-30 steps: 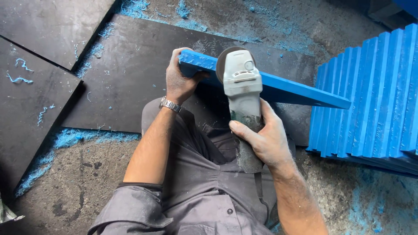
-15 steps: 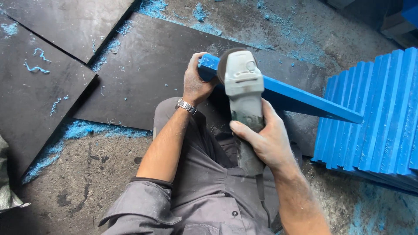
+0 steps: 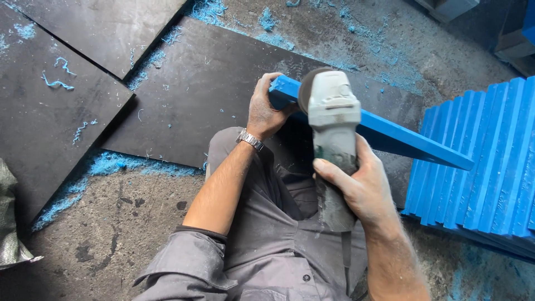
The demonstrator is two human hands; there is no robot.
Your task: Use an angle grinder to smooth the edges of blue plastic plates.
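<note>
— What is seen, biggest first?
— Dark floor sheets (image 3: 184, 95), then stacked blue slabs (image 3: 479, 161). A long blue bar (image 3: 401, 136) is gripped at its end by the left hand (image 3: 264, 111).
— And the grinder (image 3: 332, 122)?
— It is clasped by the right hand (image 3: 362, 189), its disc set against the bar.

Left hand (image 3: 266, 111): on the left end of the bar (image 3: 390, 136)
Grinder (image 3: 331, 131): across bar, in right hand (image 3: 362, 189)
Stacked slabs (image 3: 479, 161): right of bar
Floor sheets (image 3: 195, 95): beneath, left
</note>
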